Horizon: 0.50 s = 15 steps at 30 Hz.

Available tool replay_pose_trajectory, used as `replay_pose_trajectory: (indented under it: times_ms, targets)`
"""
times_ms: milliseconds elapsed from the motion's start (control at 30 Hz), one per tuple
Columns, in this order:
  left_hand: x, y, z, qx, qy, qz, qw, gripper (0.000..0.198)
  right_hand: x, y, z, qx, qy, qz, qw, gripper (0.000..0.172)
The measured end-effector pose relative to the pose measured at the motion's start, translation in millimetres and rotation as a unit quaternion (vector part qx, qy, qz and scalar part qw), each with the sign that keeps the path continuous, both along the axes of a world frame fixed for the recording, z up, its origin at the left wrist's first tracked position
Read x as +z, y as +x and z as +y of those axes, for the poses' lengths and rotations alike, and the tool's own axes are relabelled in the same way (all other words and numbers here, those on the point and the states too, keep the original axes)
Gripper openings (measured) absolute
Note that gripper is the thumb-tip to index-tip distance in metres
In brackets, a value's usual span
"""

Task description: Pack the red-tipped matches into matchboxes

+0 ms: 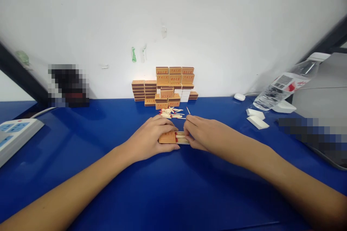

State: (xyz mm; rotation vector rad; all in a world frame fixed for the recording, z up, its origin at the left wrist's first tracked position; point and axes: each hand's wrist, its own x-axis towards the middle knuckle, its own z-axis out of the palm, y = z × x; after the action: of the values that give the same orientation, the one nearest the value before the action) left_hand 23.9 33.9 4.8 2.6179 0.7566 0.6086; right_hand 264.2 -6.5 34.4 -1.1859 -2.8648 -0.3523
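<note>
A matchbox point(167, 137) lies on the blue table, its tray point(183, 143) pulled partly out to the right. Red-headed matches point(181, 137) fill the exposed part of the tray. My left hand point(151, 135) wraps around the box's sleeve, thumb on the near side and fingers on the far side. The curled fingers of my right hand point(199, 131) close over the tray's right end; their tips are partly hidden. Just beyond both hands, loose matches point(170, 112) lie in a small heap, with a single match point(188, 110) apart on its right.
Stacked matchboxes point(175, 79) stand against the white wall. On the right are a tilted plastic bottle point(287, 83), white blocks point(257, 122) and a small white case point(239, 97). A power strip point(18, 135) sits at the left edge, near a blurred dark object point(69, 86).
</note>
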Motion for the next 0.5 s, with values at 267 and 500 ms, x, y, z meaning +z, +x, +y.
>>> replay_pose_trajectory:
  times_ms: [267,500]
  targets:
    - [3.1,-2,0,0.015,0.008,0.002,1.000,0.029,4.5,10,3,-0.019,0.007,0.027,0.999,0.009]
    - [2.9,-2,-1,0.031,0.002,0.001,1.000,0.031,-5.8,29,40,-0.115,-0.014,0.116,0.986,0.010]
